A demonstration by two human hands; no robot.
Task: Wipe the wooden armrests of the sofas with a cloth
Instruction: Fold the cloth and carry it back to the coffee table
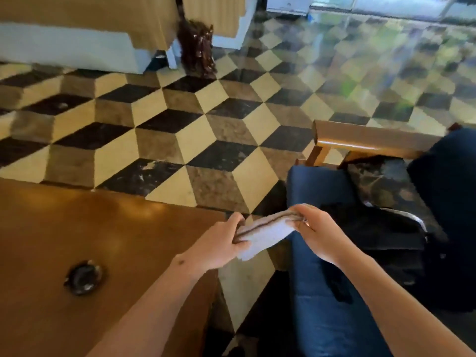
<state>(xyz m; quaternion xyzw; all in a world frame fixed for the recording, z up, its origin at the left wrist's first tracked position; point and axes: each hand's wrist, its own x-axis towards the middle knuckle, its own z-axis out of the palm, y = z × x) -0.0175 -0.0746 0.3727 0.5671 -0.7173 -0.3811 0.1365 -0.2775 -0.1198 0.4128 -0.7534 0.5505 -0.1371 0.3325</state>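
Ideally, left hand (221, 243) and right hand (318, 234), both gripping the cloth (262, 231), folded it flat before reaching the far armrest (365, 137).

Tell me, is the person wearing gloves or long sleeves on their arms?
No. Both the left hand and the right hand are bare, with no gloves, rings or watch showing. Both forearms are bare too, with no sleeves in view. The left forearm has one small dark mark near the wrist.
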